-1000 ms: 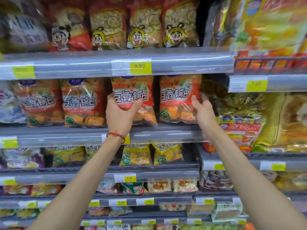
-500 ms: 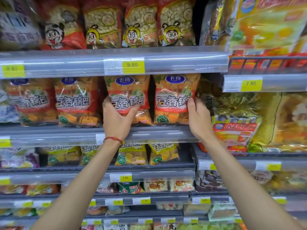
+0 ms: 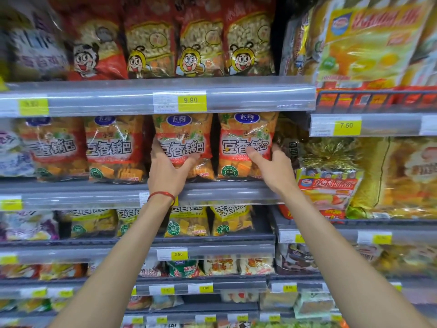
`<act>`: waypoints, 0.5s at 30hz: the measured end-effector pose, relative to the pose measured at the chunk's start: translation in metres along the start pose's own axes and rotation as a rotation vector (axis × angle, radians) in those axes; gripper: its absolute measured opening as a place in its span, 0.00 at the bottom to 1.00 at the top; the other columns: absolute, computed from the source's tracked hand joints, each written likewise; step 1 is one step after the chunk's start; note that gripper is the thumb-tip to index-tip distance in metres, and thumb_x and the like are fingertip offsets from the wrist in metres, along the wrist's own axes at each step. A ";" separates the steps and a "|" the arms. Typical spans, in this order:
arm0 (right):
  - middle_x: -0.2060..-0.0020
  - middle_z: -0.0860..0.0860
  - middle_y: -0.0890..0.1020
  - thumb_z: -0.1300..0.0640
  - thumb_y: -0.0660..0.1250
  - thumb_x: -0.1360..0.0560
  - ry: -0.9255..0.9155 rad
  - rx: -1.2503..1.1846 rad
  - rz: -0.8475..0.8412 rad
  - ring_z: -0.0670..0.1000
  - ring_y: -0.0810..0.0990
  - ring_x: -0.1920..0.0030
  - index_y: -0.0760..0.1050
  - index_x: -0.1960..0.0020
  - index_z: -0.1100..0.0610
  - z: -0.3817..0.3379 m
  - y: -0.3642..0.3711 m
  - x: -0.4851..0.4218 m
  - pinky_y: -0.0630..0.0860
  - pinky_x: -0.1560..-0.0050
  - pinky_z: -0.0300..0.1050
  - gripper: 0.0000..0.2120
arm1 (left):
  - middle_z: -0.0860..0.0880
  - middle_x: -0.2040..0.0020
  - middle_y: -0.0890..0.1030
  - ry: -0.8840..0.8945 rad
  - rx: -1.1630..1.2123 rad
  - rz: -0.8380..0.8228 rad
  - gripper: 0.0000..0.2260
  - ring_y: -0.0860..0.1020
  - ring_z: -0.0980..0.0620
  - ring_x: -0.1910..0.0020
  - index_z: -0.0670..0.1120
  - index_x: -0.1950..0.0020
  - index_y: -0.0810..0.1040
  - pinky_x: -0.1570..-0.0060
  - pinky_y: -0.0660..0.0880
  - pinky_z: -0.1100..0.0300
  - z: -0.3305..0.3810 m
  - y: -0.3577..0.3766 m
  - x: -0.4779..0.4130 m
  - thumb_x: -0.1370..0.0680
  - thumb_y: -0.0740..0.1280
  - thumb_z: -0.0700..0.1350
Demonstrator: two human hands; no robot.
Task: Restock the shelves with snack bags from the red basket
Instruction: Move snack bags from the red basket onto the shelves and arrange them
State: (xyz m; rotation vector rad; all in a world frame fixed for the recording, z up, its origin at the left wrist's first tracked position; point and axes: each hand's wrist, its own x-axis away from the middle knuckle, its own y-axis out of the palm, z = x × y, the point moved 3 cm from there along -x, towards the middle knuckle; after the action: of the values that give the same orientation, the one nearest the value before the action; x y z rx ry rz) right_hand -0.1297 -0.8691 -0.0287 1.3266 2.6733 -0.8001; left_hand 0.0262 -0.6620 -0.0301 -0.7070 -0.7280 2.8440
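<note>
— Bags first. Where do the orange snack bags stand?
— In a row on the grey shelf (image 3: 94, 194), right under the yellow 9.90 price tag (image 3: 191, 100). The third orange bag (image 3: 183, 140) is just below the tag. The fourth orange bag (image 3: 246, 138) is below the tag and a bit to the right. Both stand up straight, side by side, with a thin dark gap between them.
— What is the left hand doing?
— The left hand (image 3: 165, 172) is below the tag, a bit to the left. It holds the third orange bag low down. The thumb lies spread over the front, and the fingers go round the bag's left edge.
— And the right hand?
— The right hand (image 3: 272, 168) is below the tag, further right. Its thumb lies across the front of the fourth orange bag, and its fingers curl round the right edge. The fingertips are hidden behind the bag, so I cannot tell how tight the hold is.
— Anything on the arms?
— A red string (image 3: 162, 194) goes round the left wrist, below the tag.
— And above the tag?
— Bee bags (image 3: 196, 43), red, standing in a row.
</note>
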 end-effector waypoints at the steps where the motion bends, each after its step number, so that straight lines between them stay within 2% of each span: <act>1: 0.41 0.43 0.80 0.30 0.66 0.25 -0.003 0.019 0.000 0.53 0.80 0.39 0.71 0.30 0.46 -0.001 0.000 0.003 0.75 0.33 0.56 0.31 | 0.45 0.22 0.62 -0.012 -0.025 -0.016 0.53 0.67 0.42 0.27 0.48 0.19 0.46 0.36 0.69 0.42 0.000 -0.001 0.001 0.32 0.70 0.70; 6: 0.29 0.51 0.76 0.28 0.58 0.23 -0.018 0.081 -0.029 0.57 0.76 0.31 0.59 0.21 0.52 -0.005 0.005 0.020 0.72 0.30 0.60 0.40 | 0.41 0.21 0.57 -0.055 -0.018 -0.041 0.57 0.60 0.43 0.23 0.44 0.19 0.43 0.32 0.66 0.42 0.003 -0.008 0.007 0.33 0.71 0.71; 9: 0.25 0.52 0.71 0.30 0.59 0.22 -0.065 0.081 0.030 0.55 0.70 0.26 0.56 0.19 0.55 -0.008 0.005 0.039 0.69 0.27 0.58 0.41 | 0.41 0.21 0.55 -0.044 0.021 -0.022 0.58 0.58 0.43 0.23 0.42 0.19 0.43 0.29 0.63 0.43 0.008 -0.010 0.018 0.33 0.71 0.71; 12: 0.19 0.53 0.61 0.36 0.60 0.19 -0.109 0.120 0.069 0.54 0.60 0.20 0.50 0.17 0.57 -0.009 0.002 0.060 0.62 0.22 0.54 0.40 | 0.44 0.19 0.50 -0.024 0.051 -0.003 0.54 0.54 0.44 0.21 0.44 0.19 0.43 0.27 0.58 0.45 0.013 -0.012 0.037 0.30 0.71 0.67; 15: 0.19 0.51 0.59 0.40 0.60 0.17 -0.123 0.087 0.077 0.52 0.59 0.20 0.52 0.17 0.56 -0.007 0.004 0.084 0.61 0.22 0.52 0.35 | 0.47 0.20 0.51 0.005 0.073 -0.002 0.45 0.55 0.47 0.22 0.45 0.19 0.47 0.27 0.58 0.51 0.014 -0.018 0.068 0.24 0.69 0.62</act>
State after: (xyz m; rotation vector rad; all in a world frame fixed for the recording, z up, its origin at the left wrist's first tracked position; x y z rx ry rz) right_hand -0.1784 -0.8028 -0.0462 1.3422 2.5048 -0.9654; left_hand -0.0404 -0.6368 -0.0380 -0.7018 -0.6195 2.8495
